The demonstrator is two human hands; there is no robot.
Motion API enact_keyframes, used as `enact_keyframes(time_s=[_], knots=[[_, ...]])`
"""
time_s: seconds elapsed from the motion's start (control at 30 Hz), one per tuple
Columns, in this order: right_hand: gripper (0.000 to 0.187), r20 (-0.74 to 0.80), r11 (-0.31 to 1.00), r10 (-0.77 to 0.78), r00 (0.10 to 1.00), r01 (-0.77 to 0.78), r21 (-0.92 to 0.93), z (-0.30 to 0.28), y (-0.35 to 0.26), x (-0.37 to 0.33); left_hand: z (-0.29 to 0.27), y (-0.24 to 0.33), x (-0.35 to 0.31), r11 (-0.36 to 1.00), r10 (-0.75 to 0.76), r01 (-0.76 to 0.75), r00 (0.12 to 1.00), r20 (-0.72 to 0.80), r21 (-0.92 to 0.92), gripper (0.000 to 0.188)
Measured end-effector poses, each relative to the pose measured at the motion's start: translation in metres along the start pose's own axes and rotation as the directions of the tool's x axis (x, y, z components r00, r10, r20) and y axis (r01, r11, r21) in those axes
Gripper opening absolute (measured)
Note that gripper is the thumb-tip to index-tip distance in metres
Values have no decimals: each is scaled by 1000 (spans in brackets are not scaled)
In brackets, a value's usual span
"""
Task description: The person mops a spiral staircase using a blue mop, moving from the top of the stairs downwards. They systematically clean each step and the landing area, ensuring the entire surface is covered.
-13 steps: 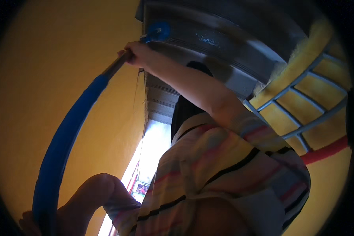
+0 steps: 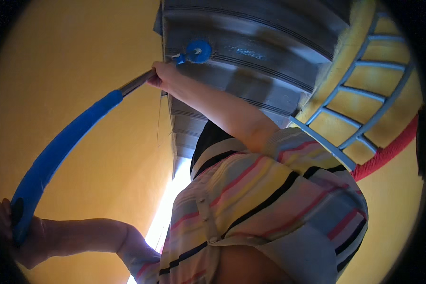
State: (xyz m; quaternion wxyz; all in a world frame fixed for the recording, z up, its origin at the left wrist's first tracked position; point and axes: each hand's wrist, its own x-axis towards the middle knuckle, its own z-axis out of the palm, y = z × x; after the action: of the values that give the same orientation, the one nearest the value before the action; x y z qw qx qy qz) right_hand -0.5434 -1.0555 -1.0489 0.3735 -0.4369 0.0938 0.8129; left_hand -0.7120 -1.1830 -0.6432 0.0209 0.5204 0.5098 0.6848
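A mop with a long blue-sleeved handle (image 2: pixel 66 135) slants across the left side of the head view. Its round blue head (image 2: pixel 199 51) rests on a dark stair step. My right hand (image 2: pixel 163 75) is closed round the bare metal part of the pole, close to the blue joint above the head. At the far lower left, my left hand (image 2: pixel 28 248) grips the top end of the handle, its fingers curled round it. A shiny wet-looking patch (image 2: pixel 246 51) lies on the step just right of the mop head.
Dark grey stairs (image 2: pixel 270 71) with ridged edges run between a yellow wall (image 2: pixel 94 47) on the left and a grey-blue metal railing (image 2: pixel 348 118) on the right. A red wrapped handrail (image 2: pixel 388 146) continues from the railing. Bright light comes from below the stairs.
My left hand and the handle's top end have swung up and outward to the left. The mop head sits lower in the picture, as the view has shifted too. Both hands keep their grip.
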Motion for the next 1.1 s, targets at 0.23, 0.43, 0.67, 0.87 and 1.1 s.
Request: enact_keyframes(time_s=[0.23,0.43,0.67,0.87,1.1], knots=[[11,-38,984,-79,996,84,158,-79,-40,-40,64,31,-14,986,3,11,997,82,-167,17],[6,-67,937,-157,985,170,307,-165,-97,-106,164,64,-68,988,31,-4,984,178,-151,14],[17,-231,831,-244,942,326,451,-297,-143,-143,223,81,-117,763,-11,380,816,578,-523,25],[21,-408,750,-329,852,498,435,-377,-159,-185,276,108,-178,708,165,448,646,745,-546,23],[21,-391,758,-246,887,427,493,-388,-114,-211,286,152,-188,716,51,534,602,797,-449,19]])
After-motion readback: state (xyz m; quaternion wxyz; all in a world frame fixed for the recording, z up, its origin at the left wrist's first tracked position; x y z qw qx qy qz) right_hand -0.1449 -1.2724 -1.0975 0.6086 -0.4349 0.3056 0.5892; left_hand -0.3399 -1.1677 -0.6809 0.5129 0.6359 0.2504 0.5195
